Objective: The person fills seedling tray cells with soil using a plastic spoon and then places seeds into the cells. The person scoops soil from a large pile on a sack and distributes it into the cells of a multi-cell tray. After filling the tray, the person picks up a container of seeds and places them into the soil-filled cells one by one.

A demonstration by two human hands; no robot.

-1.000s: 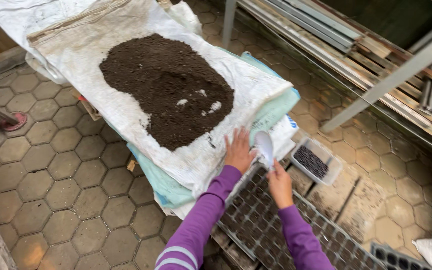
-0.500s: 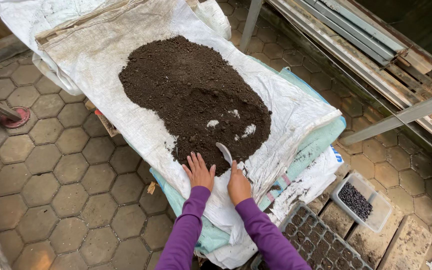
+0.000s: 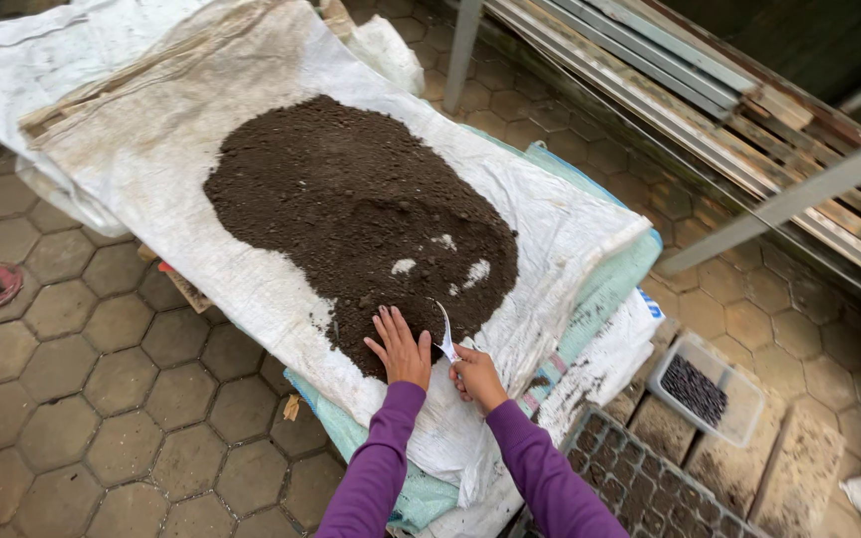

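Note:
A heap of dark soil (image 3: 351,219) lies spread on a white woven sack sheet (image 3: 181,130). My left hand (image 3: 401,349) rests flat, fingers spread, on the near edge of the soil. My right hand (image 3: 477,377) grips a small white scoop (image 3: 443,334) by its handle, its blade standing on edge in the soil right beside the left hand. Both arms wear purple sleeves. A few pale patches of sheet show through the soil just beyond the scoop.
A black seedling tray (image 3: 650,488) with many small cells sits at the lower right. Beside it is a clear plastic tub (image 3: 707,389) of dark granules. Metal posts (image 3: 779,209) and stacked planks (image 3: 710,90) line the right. Hexagonal pavers (image 3: 82,399) cover the ground.
Both hands moved left from the seedling tray onto the soil heap's near edge. The scoop, earlier lifted in the right hand, now stands in the soil, and the view has drawn closer.

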